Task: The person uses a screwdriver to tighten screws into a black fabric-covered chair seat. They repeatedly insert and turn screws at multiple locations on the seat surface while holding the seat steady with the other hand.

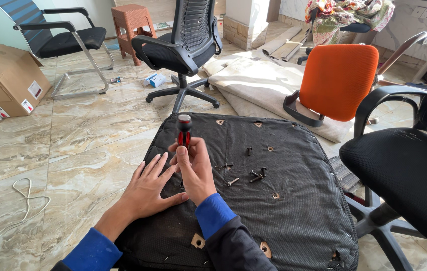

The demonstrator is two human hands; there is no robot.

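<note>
Black mesh-covered seat cushion [293,211] lies upturned on the marble floor [73,150], underside facing up, seen from the head camera. Right hand [196,168] is closed in a fist around a red-and-black screwdriver [184,131], held upright, its handle rising above the fingers and its tip hidden below the hand against the cushion. Left hand [149,188] rests flat and open on the cushion, fingers spread, just beside the right hand and touching its wrist side. Loose dark screws [256,174] lie scattered on the cushion to the right of the right hand, near but apart from it. Beyond the hands stands a black office chair [186,45]; farther right, an orange chair back [341,80]; far left, a cardboard box [7,80].
</note>
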